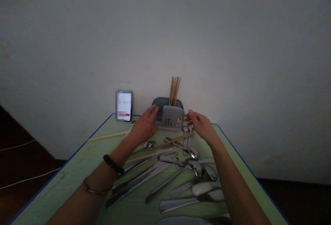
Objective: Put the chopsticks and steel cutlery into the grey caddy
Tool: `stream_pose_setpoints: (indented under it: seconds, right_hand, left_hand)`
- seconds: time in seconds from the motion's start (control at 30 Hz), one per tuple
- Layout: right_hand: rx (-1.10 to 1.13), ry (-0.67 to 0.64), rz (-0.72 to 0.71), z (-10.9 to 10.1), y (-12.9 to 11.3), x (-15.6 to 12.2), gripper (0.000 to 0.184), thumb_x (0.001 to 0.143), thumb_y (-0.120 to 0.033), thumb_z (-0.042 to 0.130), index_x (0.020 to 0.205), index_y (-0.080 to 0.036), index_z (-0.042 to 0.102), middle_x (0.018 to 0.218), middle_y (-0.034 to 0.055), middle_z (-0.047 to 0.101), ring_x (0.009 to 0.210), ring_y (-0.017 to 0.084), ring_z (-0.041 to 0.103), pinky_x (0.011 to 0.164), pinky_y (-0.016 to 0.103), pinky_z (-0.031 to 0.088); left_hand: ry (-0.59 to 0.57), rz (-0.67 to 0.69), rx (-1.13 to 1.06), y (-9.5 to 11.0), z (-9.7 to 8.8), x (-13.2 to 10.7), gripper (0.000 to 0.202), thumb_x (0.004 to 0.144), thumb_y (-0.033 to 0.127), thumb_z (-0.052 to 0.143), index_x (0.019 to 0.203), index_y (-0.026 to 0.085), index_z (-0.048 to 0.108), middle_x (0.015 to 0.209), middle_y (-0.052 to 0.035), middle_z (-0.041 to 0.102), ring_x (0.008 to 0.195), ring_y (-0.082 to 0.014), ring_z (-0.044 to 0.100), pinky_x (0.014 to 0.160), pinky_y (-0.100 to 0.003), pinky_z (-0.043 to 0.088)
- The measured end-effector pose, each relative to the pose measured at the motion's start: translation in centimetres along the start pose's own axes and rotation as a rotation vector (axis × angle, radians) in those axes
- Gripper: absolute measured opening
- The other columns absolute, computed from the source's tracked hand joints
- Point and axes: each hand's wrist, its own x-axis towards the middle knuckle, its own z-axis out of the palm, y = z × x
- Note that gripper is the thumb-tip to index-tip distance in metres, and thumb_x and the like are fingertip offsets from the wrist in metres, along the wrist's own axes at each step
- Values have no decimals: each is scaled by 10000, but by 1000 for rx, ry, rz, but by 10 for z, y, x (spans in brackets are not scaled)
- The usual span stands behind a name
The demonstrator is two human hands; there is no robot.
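Observation:
A grey utensil holder (172, 117) with round holes in its front stands at the far end of the table. Several wooden chopsticks (175, 90) rise upright from its back compartment. At the holder's left side is my left hand (145, 125), fingers spread and nothing in them. My right hand (199, 124) is by the holder's right side, its fingers loosely curled and apart, with nothing visible in them. Below the hands lie loose spoons (193, 152), table knives (144, 180) and single chopsticks (168, 141). My right forearm hides part of the cutlery.
A phone (124, 106) with a lit, partly blurred screen leans on the wall (165, 39) at the back left. The green table (64, 176) has a blue edge. White cables (31, 178) run over the dark floor on the left.

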Motion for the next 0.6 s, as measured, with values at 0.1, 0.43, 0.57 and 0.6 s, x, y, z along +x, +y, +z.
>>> stream_pose_setpoints:
  seconds: [0.1,0.43,0.57,0.6]
  right_hand:
    - [-149,-394,-35,-13,-3,-15,472,909,-477,341,868,-137,666,818,81,693,698,164,622,626,261,450]
    - [-575,-676,167,-6,2,-26,277,827,-264,587,1081,-178,657,822,64,696,746,162,658,694,238,448]
    - [-606,-631,166,-6,9,-24,301,803,-223,608,1098,-174,644,914,79,698,844,176,662,725,238,458]
    - [-610,-621,167,-5,10,-23,321,797,-211,612,1115,-173,634,944,84,696,859,179,661,724,237,462]
  left_hand:
    - [15,20,-15,0,-5,0,583,807,188,495,1366,148,338,1434,-152,297,1329,-271,330,1096,-454,327]
    - [-319,36,2,24,-23,-4,369,846,292,470,1164,115,535,1146,-133,523,1090,-237,530,1001,-397,404]
    - [-596,29,23,30,-23,-8,343,852,338,457,1104,148,592,1120,-107,592,985,-212,589,888,-328,459]
    - [-655,10,41,30,-21,-9,328,843,338,464,1069,153,612,1088,-102,619,951,-210,602,847,-313,468]
